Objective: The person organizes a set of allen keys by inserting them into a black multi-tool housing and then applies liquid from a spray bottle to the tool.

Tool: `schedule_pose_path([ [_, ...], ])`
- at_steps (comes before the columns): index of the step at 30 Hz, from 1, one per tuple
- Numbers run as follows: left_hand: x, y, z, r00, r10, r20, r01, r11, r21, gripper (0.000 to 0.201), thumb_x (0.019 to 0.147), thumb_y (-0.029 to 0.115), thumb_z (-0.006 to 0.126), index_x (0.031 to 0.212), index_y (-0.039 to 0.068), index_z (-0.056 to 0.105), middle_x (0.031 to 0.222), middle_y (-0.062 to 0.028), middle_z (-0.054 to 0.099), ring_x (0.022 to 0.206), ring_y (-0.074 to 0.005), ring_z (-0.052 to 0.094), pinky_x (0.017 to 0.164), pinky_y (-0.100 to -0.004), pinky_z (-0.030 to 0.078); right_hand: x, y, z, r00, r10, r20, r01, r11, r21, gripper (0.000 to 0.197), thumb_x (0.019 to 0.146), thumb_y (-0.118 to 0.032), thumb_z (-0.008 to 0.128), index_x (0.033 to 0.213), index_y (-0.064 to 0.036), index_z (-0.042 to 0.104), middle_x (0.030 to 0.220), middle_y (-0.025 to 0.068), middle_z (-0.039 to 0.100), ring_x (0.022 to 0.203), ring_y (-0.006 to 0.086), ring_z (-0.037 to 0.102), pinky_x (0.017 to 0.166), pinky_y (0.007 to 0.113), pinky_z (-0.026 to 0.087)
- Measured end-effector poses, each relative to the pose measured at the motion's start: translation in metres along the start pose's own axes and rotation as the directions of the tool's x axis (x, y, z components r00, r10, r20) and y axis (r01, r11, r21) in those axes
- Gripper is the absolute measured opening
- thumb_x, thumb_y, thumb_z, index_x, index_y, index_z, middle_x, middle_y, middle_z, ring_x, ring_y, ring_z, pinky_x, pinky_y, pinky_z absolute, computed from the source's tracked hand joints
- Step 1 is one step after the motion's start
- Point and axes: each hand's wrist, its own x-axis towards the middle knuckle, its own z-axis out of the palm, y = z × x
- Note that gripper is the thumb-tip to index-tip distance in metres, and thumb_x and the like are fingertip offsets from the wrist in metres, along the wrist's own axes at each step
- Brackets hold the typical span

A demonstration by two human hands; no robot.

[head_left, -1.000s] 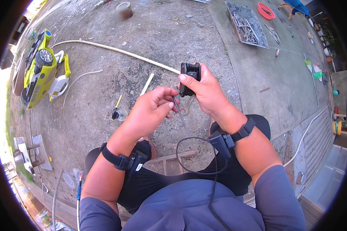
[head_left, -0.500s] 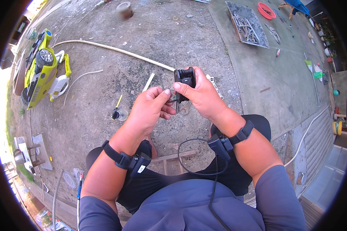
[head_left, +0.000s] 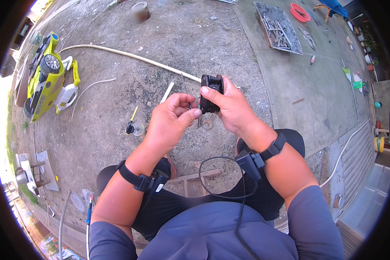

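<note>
My right hand (head_left: pixel 235 108) is closed round a black ribbed part (head_left: pixel 211 96), its thumb lying across the face. Close against that part's left side, my left hand (head_left: pixel 171 119) pinches with thumb and fingertips. A thin dark wire-like piece (head_left: pixel 186 89) sticks up from the left fingers; its lower end is hidden by them. Below the hands a wrench (head_left: pixel 208 123) lies on the ground, partly covered. To the left are a small yellow-handled tool (head_left: pixel 133 119) and a clear round cup-like piece (head_left: pixel 138 128).
A yellow-green toy car (head_left: pixel 45 82) lies on its side at far left. A pale hose (head_left: pixel 130 55) runs from near it toward my hands. At upper right are a tray of wrenches (head_left: pixel 292 43) and a red basin (head_left: pixel 305 16). A black cable (head_left: pixel 200 173) loops below my right wrist.
The black part and my right hand have shifted slightly right and turned a little. My left fingers have changed their pinch, and the thin piece now shows above them.
</note>
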Motion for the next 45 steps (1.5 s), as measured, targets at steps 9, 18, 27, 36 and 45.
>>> schedule_pose_path([
  [9, 0.000, 0.009, -0.004, 0.987, -0.154, 0.046, 0.139, 0.961, 0.239, 0.013, 0.092, 0.015, 0.065, 0.093, 0.002, 0.063, 0.069, 0.0006, 0.058, 0.055, -0.0057, 0.053, 0.049, -0.0210, 0.042, 0.002, -0.007, 0.000, 0.999, -0.042, 0.018, 0.043, 0.999, -0.034, 0.035, 0.087, -0.014, 0.072, 0.107, -0.0034, 0.046, 0.088, 0.0045, 0.059, 0.078, 0.0119, 0.060, 0.069, 0.027, 0.051],
  [18, -0.001, 0.003, -0.007, 1.000, 0.009, -0.029, -0.003, 0.983, 0.185, 0.020, 0.096, 0.023, 0.059, 0.091, 0.004, 0.063, 0.067, 0.0015, 0.056, 0.054, -0.0036, 0.048, 0.048, -0.0202, 0.038, 0.002, -0.011, -0.005, 0.998, -0.055, 0.028, 0.058, 0.991, -0.121, 0.033, 0.088, -0.017, 0.072, 0.108, -0.0034, 0.049, 0.086, 0.0026, 0.058, 0.076, 0.0093, 0.058, 0.066, 0.025, 0.049],
  [27, 0.002, 0.017, -0.022, 0.911, 0.407, 0.066, -0.378, 0.761, 0.528, 0.013, 0.088, 0.015, 0.068, 0.095, 0.005, 0.065, 0.080, -0.0084, 0.063, 0.066, -0.0222, 0.064, 0.059, -0.0307, 0.048, -0.010, -0.026, -0.011, 0.942, 0.213, 0.261, -0.167, 0.968, -0.188, 0.034, 0.090, -0.023, 0.068, 0.110, -0.0015, 0.054, 0.092, 0.0037, 0.059, 0.079, 0.0099, 0.059, 0.069, 0.025, 0.050],
  [36, -0.002, 0.020, -0.019, 0.861, 0.481, 0.165, -0.438, 0.537, 0.721, 0.010, 0.081, 0.009, 0.071, 0.089, 0.006, 0.066, 0.081, -0.0101, 0.062, 0.070, -0.0307, 0.063, 0.058, -0.0371, 0.049, -0.011, -0.023, -0.008, 0.926, 0.248, 0.286, -0.200, 0.962, -0.187, 0.027, 0.090, -0.023, 0.068, 0.102, -0.0024, 0.055, 0.082, 0.0035, 0.059, 0.070, 0.0111, 0.058, 0.062, 0.026, 0.048],
  [45, 0.000, 0.018, -0.020, 0.821, 0.543, 0.179, -0.472, 0.468, 0.747, 0.008, 0.084, 0.017, 0.068, 0.086, 0.011, 0.063, 0.079, -0.0070, 0.059, 0.066, -0.0310, 0.063, 0.055, -0.0408, 0.049, -0.011, -0.023, -0.009, 0.915, 0.286, 0.284, -0.234, 0.951, -0.201, 0.028, 0.089, -0.024, 0.069, 0.101, -0.0022, 0.055, 0.082, 0.0034, 0.059, 0.071, 0.0113, 0.059, 0.064, 0.026, 0.049],
])
